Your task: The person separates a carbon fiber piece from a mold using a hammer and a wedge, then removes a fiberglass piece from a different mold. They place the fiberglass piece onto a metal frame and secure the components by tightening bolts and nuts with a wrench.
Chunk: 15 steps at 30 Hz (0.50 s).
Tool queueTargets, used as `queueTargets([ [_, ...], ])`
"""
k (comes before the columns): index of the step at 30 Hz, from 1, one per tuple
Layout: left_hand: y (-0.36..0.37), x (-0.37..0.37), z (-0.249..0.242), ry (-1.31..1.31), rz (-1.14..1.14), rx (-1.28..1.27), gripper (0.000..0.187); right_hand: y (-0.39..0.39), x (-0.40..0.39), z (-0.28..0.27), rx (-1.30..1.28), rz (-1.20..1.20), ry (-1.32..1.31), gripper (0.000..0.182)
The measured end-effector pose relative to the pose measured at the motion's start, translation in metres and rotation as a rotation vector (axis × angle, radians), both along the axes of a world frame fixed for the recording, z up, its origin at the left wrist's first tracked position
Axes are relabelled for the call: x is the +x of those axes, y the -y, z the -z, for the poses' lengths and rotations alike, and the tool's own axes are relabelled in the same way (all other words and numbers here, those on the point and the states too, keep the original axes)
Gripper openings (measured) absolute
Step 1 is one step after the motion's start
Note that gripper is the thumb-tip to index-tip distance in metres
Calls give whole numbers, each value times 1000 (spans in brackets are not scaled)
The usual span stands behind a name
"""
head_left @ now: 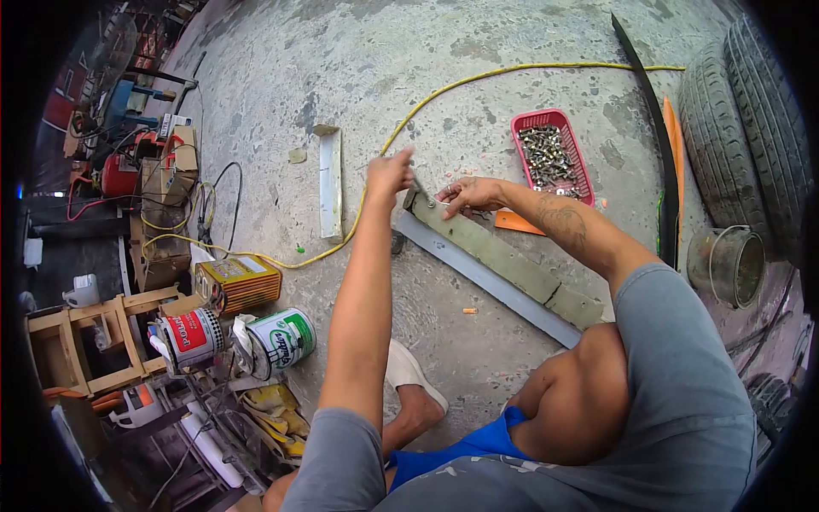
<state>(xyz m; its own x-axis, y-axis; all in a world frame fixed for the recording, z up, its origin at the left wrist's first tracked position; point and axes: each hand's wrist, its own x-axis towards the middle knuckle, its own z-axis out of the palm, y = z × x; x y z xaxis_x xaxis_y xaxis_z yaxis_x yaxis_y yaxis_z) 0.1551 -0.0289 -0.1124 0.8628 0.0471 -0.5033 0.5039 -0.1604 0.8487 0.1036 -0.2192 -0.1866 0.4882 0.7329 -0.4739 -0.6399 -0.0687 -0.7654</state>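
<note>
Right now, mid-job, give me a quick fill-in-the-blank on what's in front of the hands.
1. The basket holding bolts is coloured ____.
2. The cable across the concrete floor is coloured ____.
3. Both hands, left hand and right hand, are at the far end of the long green ____.

Missing words: red; yellow; plate

No lettering reads clearly. The red-labelled can (189, 334) and the green-labelled can (281, 339) beside it carry printed brand marks, as does the yellow box (239, 282) above them, all too blurred to make out.
</note>
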Motion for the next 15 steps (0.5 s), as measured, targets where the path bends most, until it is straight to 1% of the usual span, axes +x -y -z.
queueTargets([
  [2, 33, 3, 4, 168, 198, 314, 41, 3, -1, -5, -29, 11, -3, 42],
  [4, 70, -18, -13, 230, 337, 319, 43, 8, -3, 1, -56, 17, -13, 41],
  [6, 92, -46, -21, 143, 558, 438, 39, 12, 0, 34, 179, 67, 47, 39],
  [7, 90, -58, -18, 143, 557, 440, 39, 10, 1, 50, 194, 72, 44, 36],
  [8, 86, -73, -12, 432, 540, 524, 35, 8, 1, 67, 208, 77, 41, 33],
  [9, 83, -87, -9, 726, 514, 600, 32, 15, -3, 46, 324, 25, 142, 33],
  [11, 78, -123, -18, 579, 528, 395, 23, 5, -1, 45, 134, 154, -26, 39],
  [12, 70, -140, -10, 572, 568, 491, 21, 3, -5, 36, 137, 150, -36, 39],
  [13, 60, -155, 1, 566, 604, 588, 19, 5, -8, 18, 82, 123, -3, 43],
  [14, 49, -170, 8, 562, 600, 592, 19, 7, -9, 7, 26, 97, 34, 46],
  [15, 36, -182, 13, 541, 510, 549, 16, 8, -8, 5, 21, 74, 34, 47],
])
